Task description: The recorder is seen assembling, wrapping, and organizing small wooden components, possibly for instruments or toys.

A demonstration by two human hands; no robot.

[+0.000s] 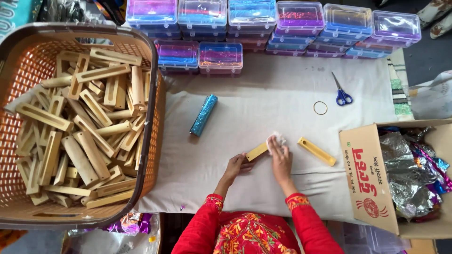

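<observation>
Big basket (149,117) of blocks sits at the left within reach, foil box (372,178) at the right, and mid-counter (263,94) the left hand (234,165) fingers pinch the block (257,151) flat so it can't slide while right hand (281,157) fingers grip a cloth (277,139) against it.

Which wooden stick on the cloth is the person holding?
The one under both hands: left hand grips its end, right hand presses a white wad on it. The other stick lies untouched.

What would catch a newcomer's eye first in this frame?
The big brown basket on the left, heaped with slotted wooden blocks. Rows of clear boxes holding glittery purple and blue line the far edge. At centre, the left hand steadies a wooden block while the right hand presses a white wad on it.
</observation>
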